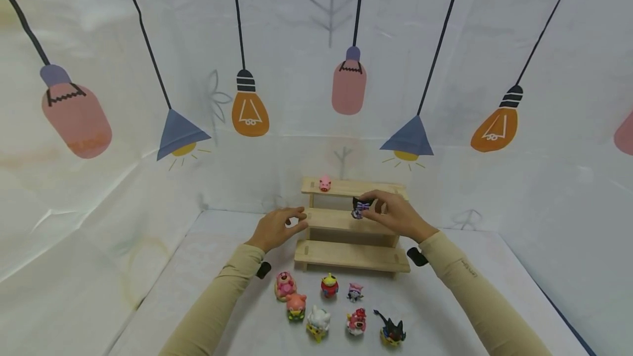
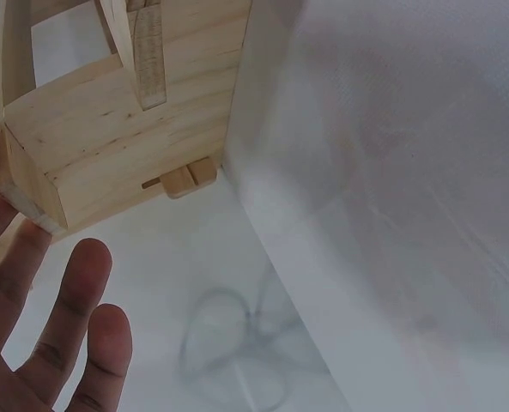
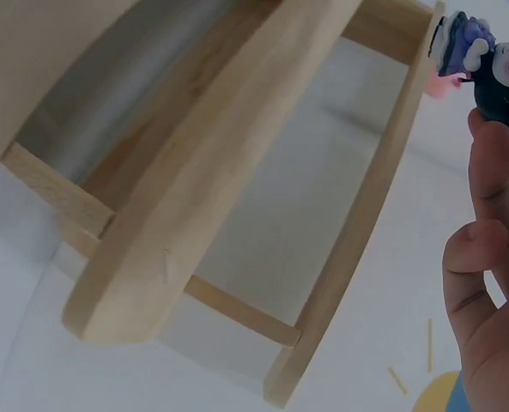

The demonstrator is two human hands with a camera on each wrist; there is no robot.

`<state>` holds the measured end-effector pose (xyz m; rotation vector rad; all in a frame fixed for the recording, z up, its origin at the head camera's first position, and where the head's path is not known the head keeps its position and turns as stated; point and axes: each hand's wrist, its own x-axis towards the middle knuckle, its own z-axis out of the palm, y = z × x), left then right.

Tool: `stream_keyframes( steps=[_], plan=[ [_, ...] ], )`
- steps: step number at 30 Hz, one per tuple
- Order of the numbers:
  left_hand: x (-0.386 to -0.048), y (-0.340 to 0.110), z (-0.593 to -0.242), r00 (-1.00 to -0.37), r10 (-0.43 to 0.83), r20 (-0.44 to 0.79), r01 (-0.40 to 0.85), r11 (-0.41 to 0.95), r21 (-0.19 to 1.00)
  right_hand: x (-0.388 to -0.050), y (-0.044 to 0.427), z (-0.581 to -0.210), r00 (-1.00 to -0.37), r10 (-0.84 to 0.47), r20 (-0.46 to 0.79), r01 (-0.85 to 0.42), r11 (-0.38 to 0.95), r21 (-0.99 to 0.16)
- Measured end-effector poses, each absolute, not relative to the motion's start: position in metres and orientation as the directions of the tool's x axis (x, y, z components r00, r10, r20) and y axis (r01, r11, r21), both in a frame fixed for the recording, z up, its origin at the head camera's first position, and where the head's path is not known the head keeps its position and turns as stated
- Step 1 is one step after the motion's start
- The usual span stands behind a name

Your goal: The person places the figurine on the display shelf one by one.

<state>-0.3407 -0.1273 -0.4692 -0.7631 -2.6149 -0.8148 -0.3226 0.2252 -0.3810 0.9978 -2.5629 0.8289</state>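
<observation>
My right hand (image 1: 395,214) pinches a small black figurine (image 1: 361,207) with a purple striped bow, above the middle step of a three-step wooden display stand (image 1: 346,256). In the right wrist view, the figurine (image 3: 499,86) is partly cut off by the frame edge. My left hand (image 1: 279,228) holds the left end of the middle step between thumb and fingers. From below, the left wrist view has fingertips (image 2: 31,236) against that board's end (image 2: 31,184), with the other fingers loosely extended. A pink pig figurine (image 1: 324,183) sits on the top step's left part.
Several figurines stand before the stand: a pink bear (image 1: 285,285), an orange-pink one (image 1: 296,306), a white one (image 1: 318,322), a red-and-yellow one (image 1: 329,285), a small pink one (image 1: 355,291), a red-and-pink one (image 1: 356,322) and a black-horned one (image 1: 392,333). A lamp-printed sheet (image 1: 296,163) hangs behind.
</observation>
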Motion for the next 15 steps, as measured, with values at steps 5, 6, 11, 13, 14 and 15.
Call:
stream_keyframes(
  steps=[5, 6, 11, 13, 14, 15],
  plan=[
    [-0.341, -0.128, -0.47, -0.822, 0.396, 0.41, 0.559, 0.7, 0.444, -0.339, 0.218, -0.375, -0.736, -0.497, 0.46, -0.675, 0.596, -0.435],
    [-0.341, -0.128, -0.47, -0.823, 0.396, 0.408, 0.558, 0.7, 0.445, -0.344, 0.218, -0.375, -0.734, -0.491, 0.469, -0.676, 0.597, -0.432],
    [-0.342, -0.128, -0.47, -0.819, 0.398, 0.414, 0.563, 0.698, 0.443, -0.361, 0.216, -0.372, -0.733, -0.465, 0.496, -0.673, 0.6, -0.433],
    [-0.342, -0.128, -0.47, -0.817, 0.397, 0.418, 0.565, 0.696, 0.443, -0.365, 0.215, -0.37, -0.741, -0.457, 0.492, -0.666, 0.597, -0.448],
    [-0.343, -0.128, -0.47, -0.816, 0.398, 0.419, 0.566, 0.695, 0.443, -0.367, 0.214, -0.37, -0.749, -0.451, 0.486, -0.656, 0.603, -0.453],
    [-0.343, -0.128, -0.471, -0.815, 0.399, 0.42, 0.568, 0.694, 0.443, -0.369, 0.214, -0.369, -0.756, -0.445, 0.481, -0.649, 0.604, -0.462]
  ],
)
